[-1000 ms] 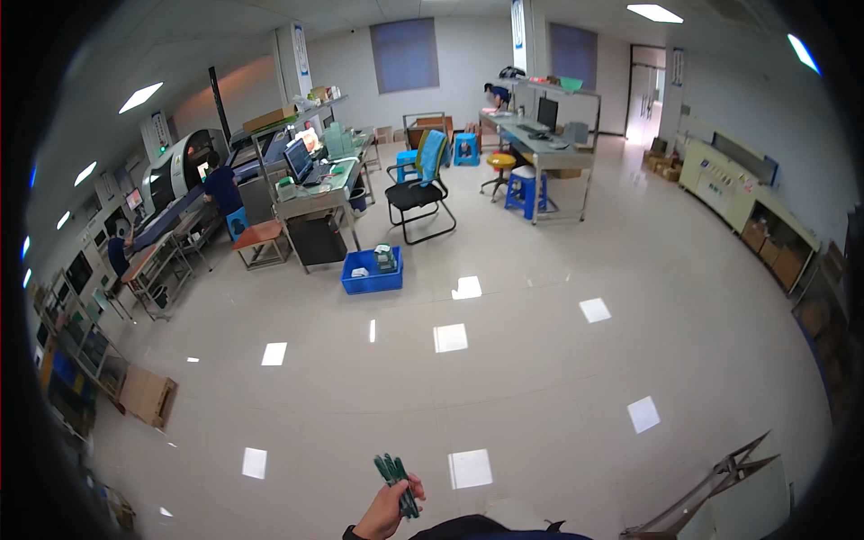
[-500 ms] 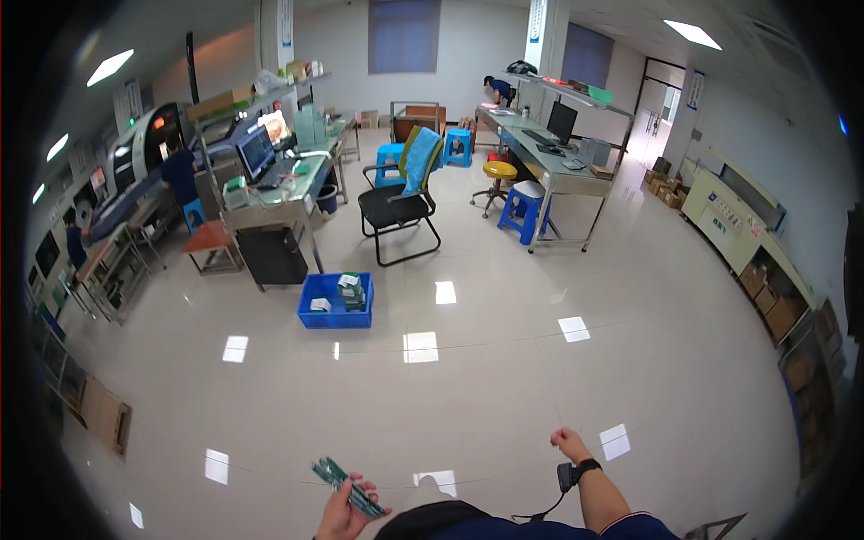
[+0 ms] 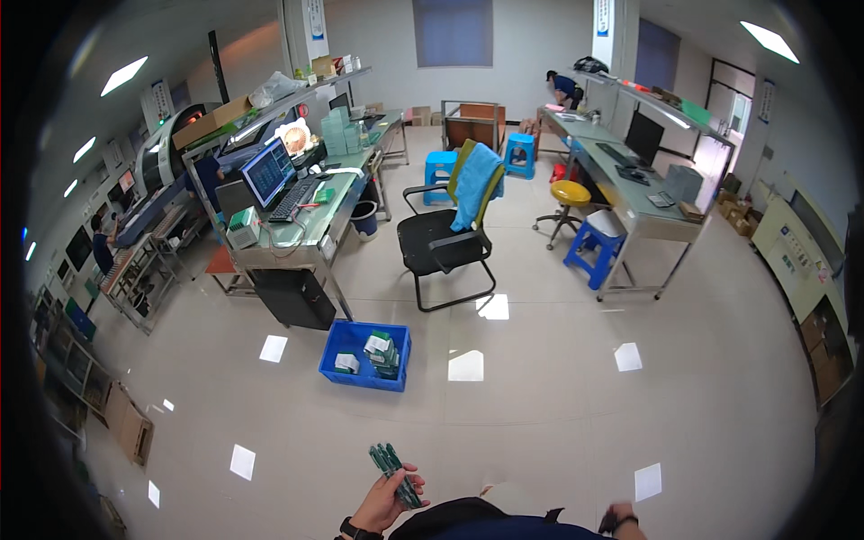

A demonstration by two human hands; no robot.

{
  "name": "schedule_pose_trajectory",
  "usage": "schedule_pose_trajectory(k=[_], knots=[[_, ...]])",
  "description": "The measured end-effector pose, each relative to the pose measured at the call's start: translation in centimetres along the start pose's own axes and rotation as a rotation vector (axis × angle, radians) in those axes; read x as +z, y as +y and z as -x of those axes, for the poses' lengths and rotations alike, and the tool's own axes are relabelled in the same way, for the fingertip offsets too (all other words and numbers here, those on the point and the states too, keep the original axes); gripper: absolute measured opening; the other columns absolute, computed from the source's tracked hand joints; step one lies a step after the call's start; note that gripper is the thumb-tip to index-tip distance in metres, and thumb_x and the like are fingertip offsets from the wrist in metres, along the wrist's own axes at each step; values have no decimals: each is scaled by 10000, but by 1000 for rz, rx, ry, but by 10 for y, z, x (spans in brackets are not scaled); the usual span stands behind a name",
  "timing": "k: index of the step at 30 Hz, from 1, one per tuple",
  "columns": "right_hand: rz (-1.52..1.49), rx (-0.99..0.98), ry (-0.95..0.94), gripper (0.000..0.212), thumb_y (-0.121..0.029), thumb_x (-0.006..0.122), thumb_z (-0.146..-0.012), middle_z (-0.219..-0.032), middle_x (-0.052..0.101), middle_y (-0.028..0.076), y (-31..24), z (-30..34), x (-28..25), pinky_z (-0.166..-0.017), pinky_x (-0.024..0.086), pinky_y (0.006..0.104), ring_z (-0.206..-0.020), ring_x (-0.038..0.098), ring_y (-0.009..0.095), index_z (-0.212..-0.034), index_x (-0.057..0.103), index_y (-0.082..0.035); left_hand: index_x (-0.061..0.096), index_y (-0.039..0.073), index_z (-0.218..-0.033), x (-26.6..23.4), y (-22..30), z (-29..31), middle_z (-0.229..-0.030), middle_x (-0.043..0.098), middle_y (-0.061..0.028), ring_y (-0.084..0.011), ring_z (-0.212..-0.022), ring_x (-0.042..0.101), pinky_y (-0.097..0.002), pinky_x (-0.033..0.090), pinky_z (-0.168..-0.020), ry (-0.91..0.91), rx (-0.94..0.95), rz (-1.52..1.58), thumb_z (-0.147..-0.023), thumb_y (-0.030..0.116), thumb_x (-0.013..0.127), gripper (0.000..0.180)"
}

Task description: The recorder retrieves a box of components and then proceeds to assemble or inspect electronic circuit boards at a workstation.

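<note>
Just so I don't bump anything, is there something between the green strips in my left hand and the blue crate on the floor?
Nothing visible does: only floor shows between the green strips in your left hand and the blue crate. The black chair stands beyond it, to the right.

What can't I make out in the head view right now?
- Head view: exact count of the green boards, partly covered by the left hand.
- Head view: whether the right hand holds anything; blurred, near the lower edge.
- Head view: text on the lit monitor, too small.
</note>
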State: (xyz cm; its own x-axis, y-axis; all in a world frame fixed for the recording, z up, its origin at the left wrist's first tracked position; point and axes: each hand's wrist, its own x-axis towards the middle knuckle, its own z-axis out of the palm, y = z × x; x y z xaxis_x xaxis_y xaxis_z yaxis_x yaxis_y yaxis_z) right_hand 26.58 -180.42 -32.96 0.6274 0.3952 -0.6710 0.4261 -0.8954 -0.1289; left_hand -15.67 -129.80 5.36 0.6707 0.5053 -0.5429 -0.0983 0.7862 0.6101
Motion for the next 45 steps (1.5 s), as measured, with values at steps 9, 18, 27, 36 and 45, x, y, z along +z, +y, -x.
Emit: schedule_pose_trajectory(k=[9,18,27,36,45], knots=[[-562,-570,310,211,-211,580,-866,-798,645,67,-505,-252,-415,-702,470,287,-770,593,148,-900,613,-5,500,59,-1110,-2,134,-155,-872,603,-84,-163,-726,570,-403,525,-641,304,290,58,-990,285,432,265],[-738,-820,-185,187,-173,543,-938,-946,639,48,-751,-251,-596,-845,458,265,-919,590,128,-1010,603,-11,579,41,-1076,18,349,-381,-874,613,-52,-85,-711,542,-249,475,-646,243,269,-185,-968,256,508,250],[-915,-1207,-587,315,-141,443,-983,-1187,554,116,-939,-310,-717,-957,439,368,-1099,544,208,-1264,462,0,599,-8,-1106,96,512,-599,-923,611,-35,-88,-806,543,-239,458,-743,-187,19,-480,-990,289,461,348],[-753,-1289,-1081,373,-199,437,-1003,-1102,608,79,-1125,-369,-763,-574,465,201,-679,536,58,-1342,364,-62,506,-17,-1170,110,619,-679,-984,578,-75,-133,-845,583,-270,488,-772,-257,84,-147,-1000,286,431,355],[-908,-1129,-1053,333,-200,462,-992,-1108,591,121,-1227,-428,-792,-819,495,296,-999,578,171,-1282,379,-57,515,14,-1088,51,707,-788,-900,551,-60,-141,-788,560,-285,493,-724,-358,-84,-64,-1001,298,431,309]])
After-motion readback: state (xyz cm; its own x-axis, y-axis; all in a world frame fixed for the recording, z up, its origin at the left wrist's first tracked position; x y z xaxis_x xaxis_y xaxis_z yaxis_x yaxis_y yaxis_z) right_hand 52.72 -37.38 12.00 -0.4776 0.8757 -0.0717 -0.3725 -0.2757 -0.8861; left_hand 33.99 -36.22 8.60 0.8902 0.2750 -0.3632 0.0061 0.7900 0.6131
